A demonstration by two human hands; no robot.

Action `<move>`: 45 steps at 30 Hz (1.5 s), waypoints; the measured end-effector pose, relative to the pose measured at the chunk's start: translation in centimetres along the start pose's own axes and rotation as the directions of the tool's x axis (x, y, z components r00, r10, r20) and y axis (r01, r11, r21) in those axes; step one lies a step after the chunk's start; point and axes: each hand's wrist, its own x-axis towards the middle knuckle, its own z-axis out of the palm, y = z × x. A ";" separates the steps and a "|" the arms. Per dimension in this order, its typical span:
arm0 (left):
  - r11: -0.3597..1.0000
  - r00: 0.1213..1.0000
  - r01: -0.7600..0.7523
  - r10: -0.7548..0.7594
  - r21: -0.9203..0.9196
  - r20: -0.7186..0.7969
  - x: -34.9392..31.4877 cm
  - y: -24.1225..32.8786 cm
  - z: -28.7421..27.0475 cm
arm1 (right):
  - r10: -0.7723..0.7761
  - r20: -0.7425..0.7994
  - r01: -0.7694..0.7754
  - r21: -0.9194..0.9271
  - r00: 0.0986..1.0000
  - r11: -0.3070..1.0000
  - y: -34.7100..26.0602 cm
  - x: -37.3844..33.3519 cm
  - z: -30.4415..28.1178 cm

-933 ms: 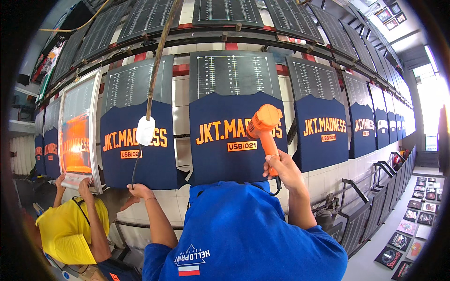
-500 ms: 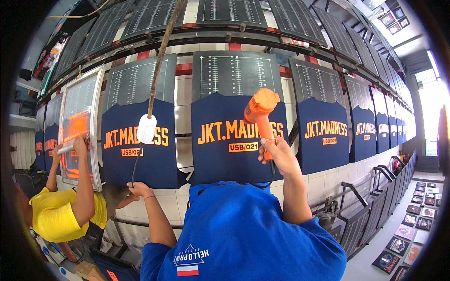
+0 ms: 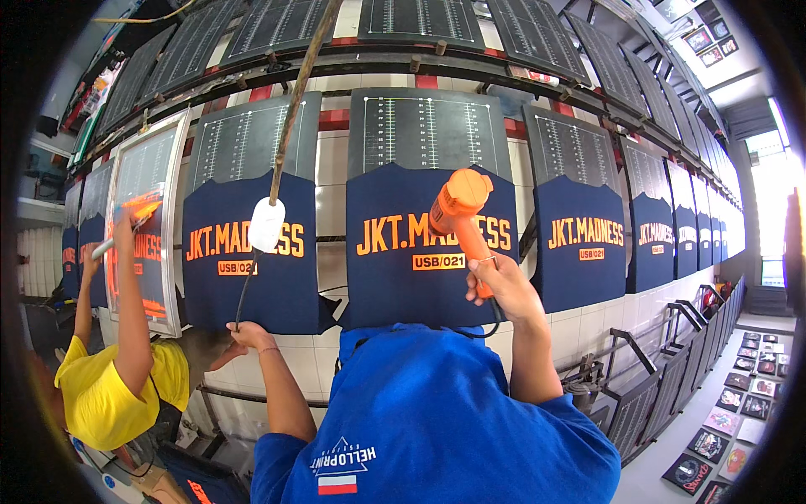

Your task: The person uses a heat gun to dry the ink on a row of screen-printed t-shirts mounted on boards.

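My right hand (image 3: 509,289) is wrapped round the handle of an orange hair dryer (image 3: 462,198), held over a navy shirt (image 3: 386,298) with orange lettering. That shirt lies on a dark board (image 3: 403,134) marked with white measuring lines. To the left, my left hand (image 3: 250,337) pinches a thin black cord (image 3: 244,294). The cord runs up to a white power socket (image 3: 267,225) that hangs from a brownish cable in front of another printed navy shirt (image 3: 206,290). From the dryer's handle its own cord loops down behind my right wrist.
At left a person in a yellow top (image 3: 113,395) works a squeegee over a framed printing screen (image 3: 172,252) with orange ink. More boards with navy shirts (image 3: 579,269) line up to the right. Behind runs a second row of dark boards (image 3: 420,21). Folded black frames (image 3: 646,395) stand lower right.
The hair dryer has come slightly lower, still in my right hand. My left hand stays on the cord. The person at left has shifted the squeegee up the screen.
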 end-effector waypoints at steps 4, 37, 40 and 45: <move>0.998 0.999 -0.031 0.033 0.050 -0.038 1.0 -1.0 0.2 | 0.026 0.024 -0.025 -0.038 0.999 0.999 0.4 -1.3 0.3; 0.998 0.999 -0.018 0.020 -0.057 0.029 0.5 -0.6 0.0 | 0.071 0.109 -0.067 -0.042 0.992 0.997 0.6 -1.8 0.5; 0.998 1.000 -0.012 0.012 -0.058 0.009 0.0 -0.1 0.1 | 0.089 0.119 -0.081 -0.074 0.989 0.994 0.2 -1.3 0.5; 0.999 1.000 -0.007 0.006 -0.032 -0.021 0.8 -1.0 0.1 | 0.039 0.127 -0.031 -0.066 0.991 0.997 -0.3 0.2 0.4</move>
